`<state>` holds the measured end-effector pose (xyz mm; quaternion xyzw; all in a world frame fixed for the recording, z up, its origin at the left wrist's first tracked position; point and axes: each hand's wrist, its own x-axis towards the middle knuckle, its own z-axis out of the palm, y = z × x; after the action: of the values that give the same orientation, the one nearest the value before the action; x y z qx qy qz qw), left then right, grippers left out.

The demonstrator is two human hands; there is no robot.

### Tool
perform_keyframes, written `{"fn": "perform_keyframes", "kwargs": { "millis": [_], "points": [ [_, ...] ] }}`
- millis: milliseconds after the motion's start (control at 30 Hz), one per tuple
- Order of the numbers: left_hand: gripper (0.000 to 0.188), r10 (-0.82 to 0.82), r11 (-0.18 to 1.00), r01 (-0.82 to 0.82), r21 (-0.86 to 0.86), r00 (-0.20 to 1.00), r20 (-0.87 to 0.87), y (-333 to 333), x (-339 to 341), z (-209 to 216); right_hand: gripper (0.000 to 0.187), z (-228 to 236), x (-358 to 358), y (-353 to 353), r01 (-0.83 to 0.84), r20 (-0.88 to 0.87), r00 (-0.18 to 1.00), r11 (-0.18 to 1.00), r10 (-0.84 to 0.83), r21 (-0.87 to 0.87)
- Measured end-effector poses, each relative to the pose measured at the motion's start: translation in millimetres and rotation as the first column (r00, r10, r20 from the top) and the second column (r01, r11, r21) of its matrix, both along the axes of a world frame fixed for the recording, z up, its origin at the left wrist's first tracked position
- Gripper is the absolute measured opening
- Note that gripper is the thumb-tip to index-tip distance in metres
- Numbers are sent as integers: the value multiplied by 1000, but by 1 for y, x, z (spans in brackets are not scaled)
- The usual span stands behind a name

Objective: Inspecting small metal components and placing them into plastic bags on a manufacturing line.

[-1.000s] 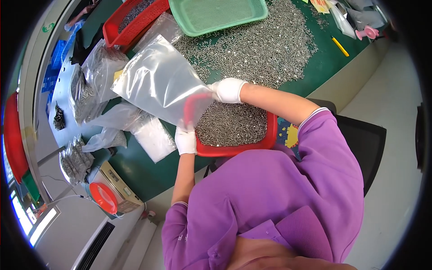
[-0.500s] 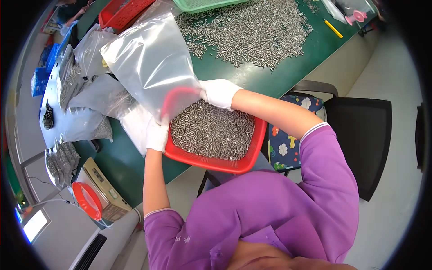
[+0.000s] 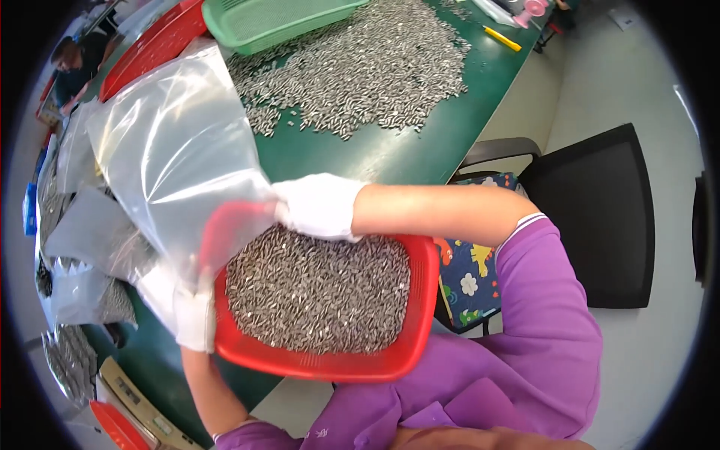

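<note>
A red plastic basket (image 3: 322,367) full of small, shiny metal pins (image 3: 322,292) rests at the near edge of the green table, close to my body. A clear plastic bag (image 3: 172,142) covers its far left corner, and the red rim shows through the film. My left hand (image 3: 195,315), in a white glove, is closed on the bag's edge at the basket's left side. At the far rim my right hand (image 3: 315,206), also gloved in white, grips the other side of the bag's mouth. Most of the fingertips are hidden.
Loose metal pins (image 3: 367,71) lie in a wide pile beyond the basket. A green basket (image 3: 277,26) and another red basket (image 3: 150,49) stand at the back. Filled bags (image 3: 90,292) and a scale (image 3: 139,405) are at left; a black chair (image 3: 592,217) is at right.
The view has shifted, with the basket and both hands now lower and further left in it. Both hands keep hold of the bag over the basket's corner.
</note>
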<state>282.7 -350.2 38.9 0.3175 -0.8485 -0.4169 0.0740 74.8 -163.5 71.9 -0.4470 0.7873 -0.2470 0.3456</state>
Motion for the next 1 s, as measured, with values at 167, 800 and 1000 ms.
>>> {"fn": "perform_keyframes", "kwargs": {
  "millis": [167, 800, 1000],
  "points": [
    [46, -16, 997, 16, 73, 1000, -1, 10, 9, 1, 40, -10, 18, 18, 37, 58, 998, 997, -34, -62],
    [36, -466, 749, 632, -199, 715, 521, -15, 11, 13, 35, -6, 18, 4, -405, -184, 887, 905, 424, 132],
    [65, -433, 876, 479, 57, 729, 530, 12, 14, 45, 51, 18, 22, 17, -360, -20, 921, 869, 389, 338]
  ]
}}
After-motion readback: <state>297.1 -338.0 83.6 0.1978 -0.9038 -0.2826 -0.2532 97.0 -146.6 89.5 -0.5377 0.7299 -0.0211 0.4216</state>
